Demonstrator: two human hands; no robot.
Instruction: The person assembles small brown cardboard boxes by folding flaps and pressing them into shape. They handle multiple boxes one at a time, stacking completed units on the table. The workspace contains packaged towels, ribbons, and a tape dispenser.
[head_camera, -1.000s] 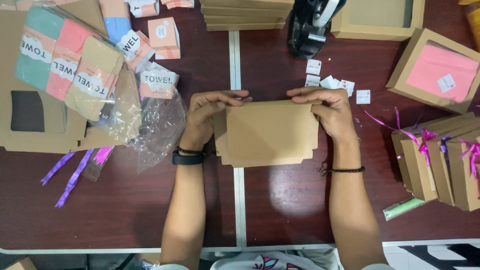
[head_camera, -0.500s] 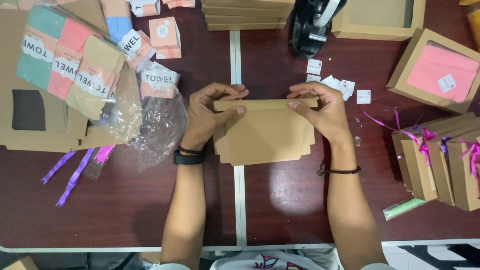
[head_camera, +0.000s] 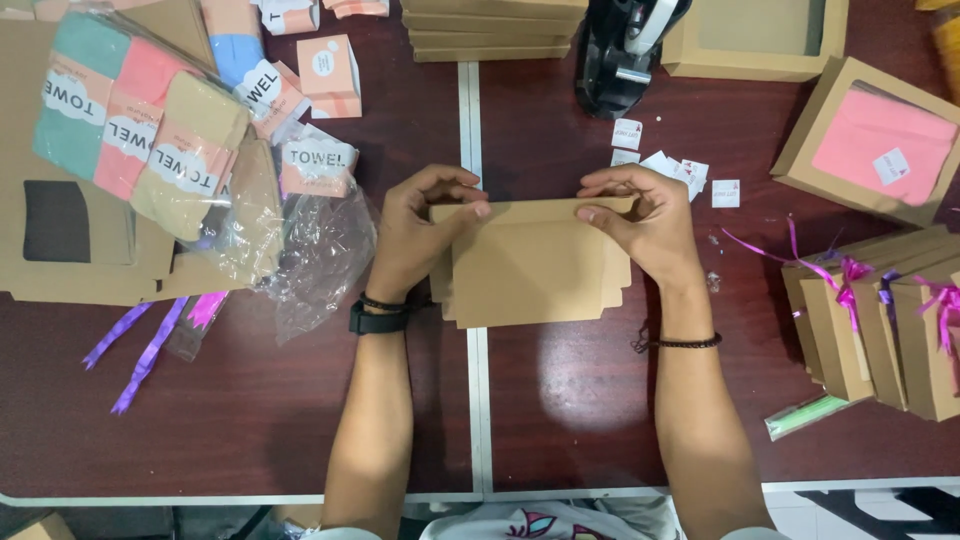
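A flat brown cardboard box blank (head_camera: 535, 268) lies on the dark red table (head_camera: 250, 420) in front of me. My left hand (head_camera: 420, 230) grips its upper left corner, thumb pressing the folded top flap. At the upper right corner my right hand (head_camera: 645, 220) does the same, fingers curled over the flap's edge. The far flap is bent up and toward me along its crease. A black watch sits on my left wrist and a thin dark bracelet on my right.
Packed folded towels (head_camera: 140, 130) in clear plastic lie at the left on flat cardboard sheets. A black tape dispenser (head_camera: 625, 50) and small white stickers (head_camera: 670, 165) are behind the blank. Finished brown boxes with purple ribbons (head_camera: 880, 320) stand at the right; a windowed box (head_camera: 870, 140) shows pink cloth.
The far flap of the cardboard blank has been folded up and over toward me. Both hands have shifted slightly nearer along the top edge.
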